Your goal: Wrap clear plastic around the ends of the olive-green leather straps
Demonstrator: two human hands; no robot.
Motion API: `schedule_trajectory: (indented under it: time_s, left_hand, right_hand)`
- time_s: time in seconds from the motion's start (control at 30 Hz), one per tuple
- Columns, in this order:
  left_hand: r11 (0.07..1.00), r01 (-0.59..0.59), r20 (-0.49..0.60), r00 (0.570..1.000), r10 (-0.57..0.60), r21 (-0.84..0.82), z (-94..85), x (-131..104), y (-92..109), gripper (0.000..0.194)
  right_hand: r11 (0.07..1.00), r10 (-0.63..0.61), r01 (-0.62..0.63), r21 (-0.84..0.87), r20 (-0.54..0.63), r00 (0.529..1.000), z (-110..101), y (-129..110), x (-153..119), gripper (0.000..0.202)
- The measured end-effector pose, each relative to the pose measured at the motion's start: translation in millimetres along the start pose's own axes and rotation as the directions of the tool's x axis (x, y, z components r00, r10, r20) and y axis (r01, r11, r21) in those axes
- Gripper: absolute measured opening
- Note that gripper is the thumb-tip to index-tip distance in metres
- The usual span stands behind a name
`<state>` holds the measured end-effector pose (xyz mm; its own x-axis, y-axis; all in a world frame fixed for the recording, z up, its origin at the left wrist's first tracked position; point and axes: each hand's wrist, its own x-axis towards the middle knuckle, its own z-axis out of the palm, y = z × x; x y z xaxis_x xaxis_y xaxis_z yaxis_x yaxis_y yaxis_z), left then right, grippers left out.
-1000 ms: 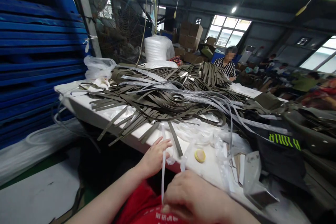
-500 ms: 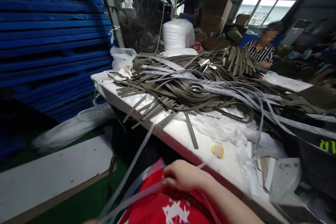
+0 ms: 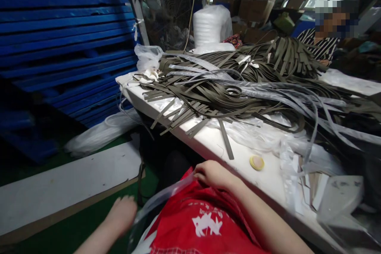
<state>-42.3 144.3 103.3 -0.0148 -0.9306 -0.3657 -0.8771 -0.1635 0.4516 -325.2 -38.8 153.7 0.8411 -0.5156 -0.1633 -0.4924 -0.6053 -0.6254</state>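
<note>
Your step's likely straightening the clear strip, right hand clamped on it; left hand (lower left, grip unclear) should pull evenly.

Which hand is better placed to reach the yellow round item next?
Probably the right hand: nearer the yellow round item, though seemingly holding a clear strip; the left hand is farther.

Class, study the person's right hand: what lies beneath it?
Below the right hand, a red garment shows, and a translucent strip runs up to the hand. Anything the palm covers, including any further strip, cannot be seen.
</note>
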Motion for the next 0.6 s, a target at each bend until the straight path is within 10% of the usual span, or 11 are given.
schedule_trajectory:
  time_s: [0.07, 0.17, 0.3, 0.43, 0.6]
  left_hand:
    - [0.999, -0.034, 0.081, 0.996, 0.034, -0.003, -24.4, 18, 22, 0.024]
    - [0.897, -0.378, 0.186, 0.888, 0.421, -0.228, -52.0, 60, 71, 0.03]
    - [0.76, -0.557, 0.136, 0.769, 0.624, -0.334, -52.1, 103, 119, 0.029]
    - [0.788, -0.529, 0.062, 0.817, 0.573, -0.315, -48.7, 114, 115, 0.035]
    - [0.833, -0.422, 0.096, 0.871, 0.482, -0.358, -63.4, 110, 88, 0.028]
  right_hand:
    - [0.999, 0.02, -0.017, 0.041, -0.052, 0.998, -9, 1, -3, 0.018]
    - [0.99, 0.02, -0.008, 0.14, -0.086, 0.996, -17, -2, -7, 0.018]
    - [0.958, 0.047, -0.014, 0.285, -0.108, 0.993, -28, -1, -21, 0.021]
    - [0.946, 0.149, -0.097, 0.308, -0.149, 0.977, -45, 18, -46, 0.047]
    - [0.849, 0.247, -0.15, 0.507, -0.13, 0.96, -55, 33, -59, 0.032]
